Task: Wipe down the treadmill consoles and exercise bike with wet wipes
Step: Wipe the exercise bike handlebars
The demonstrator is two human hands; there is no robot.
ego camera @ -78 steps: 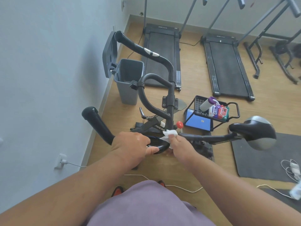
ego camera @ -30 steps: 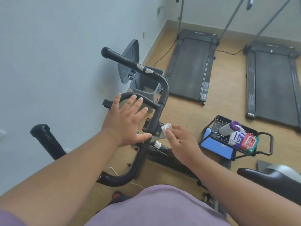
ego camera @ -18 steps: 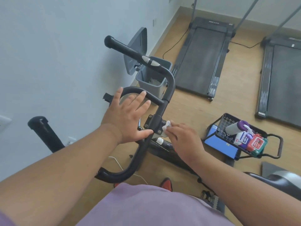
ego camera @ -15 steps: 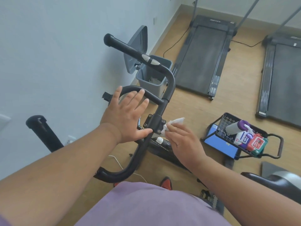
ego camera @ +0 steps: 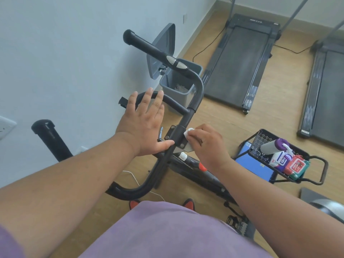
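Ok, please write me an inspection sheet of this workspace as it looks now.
Surface: wooden floor, visible between machines.
Job's things: exercise bike handlebar; white wipe pressed against its centre post; two treadmills behind.
Clutter: grey bin by the wall; black basket holding a wipes pack and bottles.
Grips: left hand open, flat on the handlebar; right hand holds the wipe.
Cables: white cable under the bike; black cable by the treadmill.
Surroundings: white wall with socket.

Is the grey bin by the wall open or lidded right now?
Open. The grey bin has no lid over its mouth, and crumpled pale scraps show inside it, behind the bike handlebar.
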